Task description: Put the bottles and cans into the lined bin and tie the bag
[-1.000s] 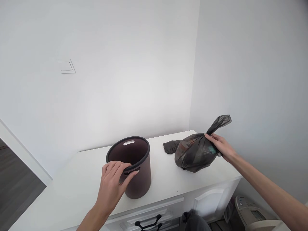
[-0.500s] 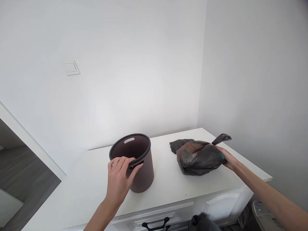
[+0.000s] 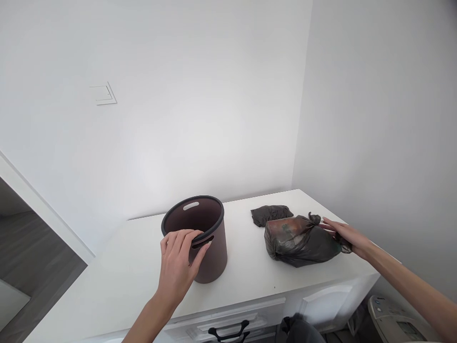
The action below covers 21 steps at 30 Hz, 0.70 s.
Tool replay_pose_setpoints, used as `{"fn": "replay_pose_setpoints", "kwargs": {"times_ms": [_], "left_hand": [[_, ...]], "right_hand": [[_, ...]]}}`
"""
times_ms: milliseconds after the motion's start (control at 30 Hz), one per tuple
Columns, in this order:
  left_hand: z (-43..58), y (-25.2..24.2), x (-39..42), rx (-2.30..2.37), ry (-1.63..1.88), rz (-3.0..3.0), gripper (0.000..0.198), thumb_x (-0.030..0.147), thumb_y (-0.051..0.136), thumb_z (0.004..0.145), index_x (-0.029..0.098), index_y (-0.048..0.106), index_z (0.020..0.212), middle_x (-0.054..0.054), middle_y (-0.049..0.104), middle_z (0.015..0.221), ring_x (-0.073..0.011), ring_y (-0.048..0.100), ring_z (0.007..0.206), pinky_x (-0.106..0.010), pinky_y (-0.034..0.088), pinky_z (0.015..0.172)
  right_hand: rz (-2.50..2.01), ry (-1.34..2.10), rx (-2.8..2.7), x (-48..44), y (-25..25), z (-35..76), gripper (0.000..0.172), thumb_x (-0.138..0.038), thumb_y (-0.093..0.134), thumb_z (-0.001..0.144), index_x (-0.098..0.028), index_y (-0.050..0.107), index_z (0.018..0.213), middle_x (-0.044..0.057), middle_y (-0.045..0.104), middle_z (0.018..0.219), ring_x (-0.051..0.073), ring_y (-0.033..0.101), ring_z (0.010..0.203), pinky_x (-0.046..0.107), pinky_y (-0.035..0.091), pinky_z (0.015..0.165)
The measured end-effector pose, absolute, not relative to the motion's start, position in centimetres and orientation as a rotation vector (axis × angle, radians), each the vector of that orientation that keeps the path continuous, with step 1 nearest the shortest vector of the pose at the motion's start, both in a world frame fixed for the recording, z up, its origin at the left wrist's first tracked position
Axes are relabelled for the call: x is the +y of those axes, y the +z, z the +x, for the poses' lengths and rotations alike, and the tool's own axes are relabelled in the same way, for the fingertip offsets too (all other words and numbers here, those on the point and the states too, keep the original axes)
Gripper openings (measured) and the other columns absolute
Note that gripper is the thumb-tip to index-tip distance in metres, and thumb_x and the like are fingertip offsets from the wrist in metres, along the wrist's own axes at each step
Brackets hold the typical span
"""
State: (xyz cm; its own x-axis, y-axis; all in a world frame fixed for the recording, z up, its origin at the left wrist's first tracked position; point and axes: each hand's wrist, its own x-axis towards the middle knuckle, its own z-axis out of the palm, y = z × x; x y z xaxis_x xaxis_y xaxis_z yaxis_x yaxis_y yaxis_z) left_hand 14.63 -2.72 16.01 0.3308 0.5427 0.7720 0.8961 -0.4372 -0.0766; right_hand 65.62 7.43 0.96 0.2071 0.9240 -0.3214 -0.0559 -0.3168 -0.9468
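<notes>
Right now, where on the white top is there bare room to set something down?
Left of the bin and left hand, a broad stretch of white top is bare; a narrower strip lies between bin and filled bag. It's crowded at right: filled bag, crumpled dark plastic and right hand bunch together.

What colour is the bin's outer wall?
The bin's outer wall is dark purplish brown, clearest in the head view.

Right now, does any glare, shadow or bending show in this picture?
In the head view, the wall is brightest mid-picture, dimming toward the edges; head view, the left edge of the light switch melts into white; head view again, the inside of the bin is shadowed, and the door frame leans steeply, perhaps from lens distortion.
</notes>
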Motion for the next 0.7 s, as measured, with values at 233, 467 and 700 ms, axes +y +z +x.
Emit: {"fn": "replay_pose_setpoints", "kwargs": {"times_ms": [233, 467, 700], "left_hand": [[14.4, 16.0, -2.9, -1.261, -0.948, -2.12, 0.024, 0.028, 0.066, 0.096, 0.023, 0.06, 0.119, -0.007, 0.07, 0.11, -0.0247, 0.061, 0.103, -0.043, 0.041, 0.095], [14.0, 15.8, -2.9, -1.263, -0.952, -2.132, 0.03, 0.029, 0.066, 0.095, 0.026, 0.059, 0.124, -0.007, 0.069, 0.117, -0.027, 0.06, 0.114, -0.046, 0.043, 0.102], [13.8, 14.0, -4.0, -1.501, -1.322, -1.993, 0.086, 0.043, 0.077, 0.084, 0.031, 0.029, 0.155, -0.015, 0.022, 0.166, -0.0377, 0.025, 0.154, -0.061, 0.037, 0.118]], "right_hand": [[-1.612, 0.356, -1.352, 0.0, -0.9, 60.4, 0.086, -0.074, 0.055, 0.09, -0.025, 0.035, 0.158, 0.013, 0.036, 0.165, 0.034, 0.034, 0.152, 0.051, 0.031, 0.125], [-1.503, -0.226, -1.681, -4.5, -1.7, 53.7, 0.084, -0.061, 0.059, 0.094, -0.026, 0.024, 0.163, 0.014, 0.012, 0.172, 0.045, 0.013, 0.157, 0.074, 0.019, 0.12], [-1.071, -0.129, -1.965, -7.4, -3.2, 48.5, 0.047, -0.019, 0.055, 0.099, -0.029, 0.049, 0.144, 0.011, 0.055, 0.147, 0.029, 0.051, 0.139, 0.049, 0.048, 0.111]]}}
